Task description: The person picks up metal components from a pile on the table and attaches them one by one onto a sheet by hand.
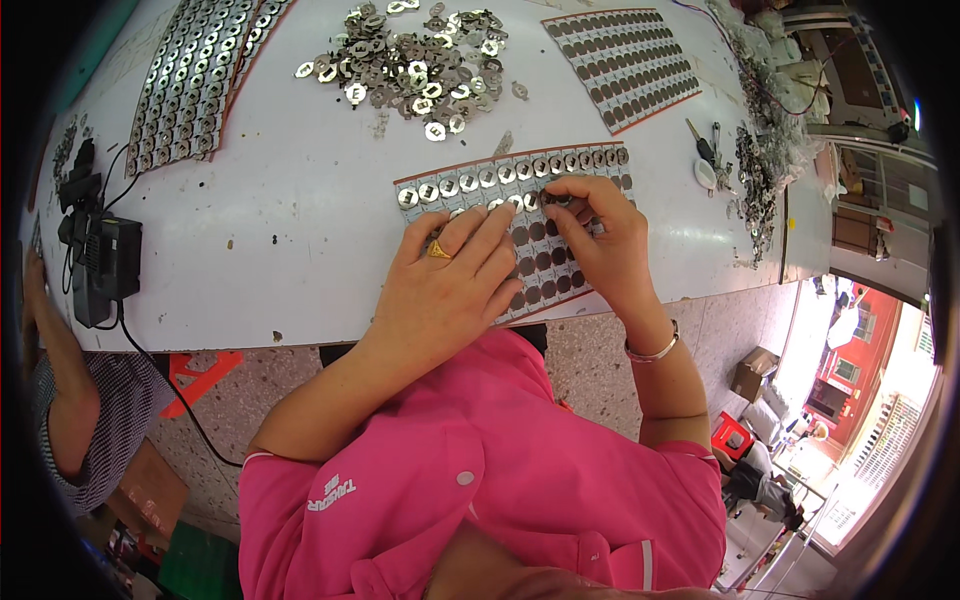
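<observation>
In front of me on the white table lies a circuit-board panel [530, 262] with rows of dark round pads. Shiny metal clips [468, 183] sit along its far row and on part of the second row. My left hand [447, 275] rests over the panel's left part, fingers stretched out, the tips by the second-row clips; a gold ring is on one finger. Thumb and fingertips of my right hand [598, 235] are pinched on a small metal clip [547, 198] at the second row, mostly covered by the fingers.
A loose heap of metal clips [420, 70] lies beyond the panel. Another panel with dark pads [625, 65] is at the far right, and clip-filled panels [190, 85] at the far left. A black power adapter [115, 255] with cables stands left. Keys [703, 145] lie right. Another person's arm [60, 350] shows at the left edge.
</observation>
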A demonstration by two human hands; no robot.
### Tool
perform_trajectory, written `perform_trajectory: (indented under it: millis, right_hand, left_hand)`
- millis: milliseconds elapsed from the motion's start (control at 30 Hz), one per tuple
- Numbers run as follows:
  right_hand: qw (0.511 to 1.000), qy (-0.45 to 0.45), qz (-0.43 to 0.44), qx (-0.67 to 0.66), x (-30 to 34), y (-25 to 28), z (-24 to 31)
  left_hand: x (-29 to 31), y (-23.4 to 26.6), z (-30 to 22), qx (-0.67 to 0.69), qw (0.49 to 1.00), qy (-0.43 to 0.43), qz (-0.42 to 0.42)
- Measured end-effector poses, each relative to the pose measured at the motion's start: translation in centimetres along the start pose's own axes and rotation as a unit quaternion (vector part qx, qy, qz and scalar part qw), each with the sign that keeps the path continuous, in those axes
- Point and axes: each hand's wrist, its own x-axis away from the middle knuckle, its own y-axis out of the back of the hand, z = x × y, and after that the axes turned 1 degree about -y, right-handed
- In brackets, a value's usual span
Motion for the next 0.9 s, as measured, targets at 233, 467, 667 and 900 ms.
perform_trajectory:
  millis: [233, 467, 667, 900]
  right_hand:
    - [0.999, -0.021, 0.033, 0.020, -1.9, 1.3, 0.7]
    - [0.921, 0.267, -0.053, 0.280, -9.5, -2.0, -0.2]
    - [0.988, 0.128, 0.011, 0.081, -10.4, -0.9, -0.4]
    - [0.928, -0.187, 0.124, -0.297, -5.1, 2.5, 1.3]
  left_hand:
    - [-0.1, 0.1, 0.1, 0.002, 1.000, -0.006, 0.004]
    - [0.0, 0.1, 0.2, 0.020, 1.000, -0.011, 0.012]
    - [0.1, 0.1, 0.3, 0.025, 1.000, -0.001, 0.000]
    - [0.2, 0.2, 0.4, 0.013, 1.000, 0.000, 0.009]
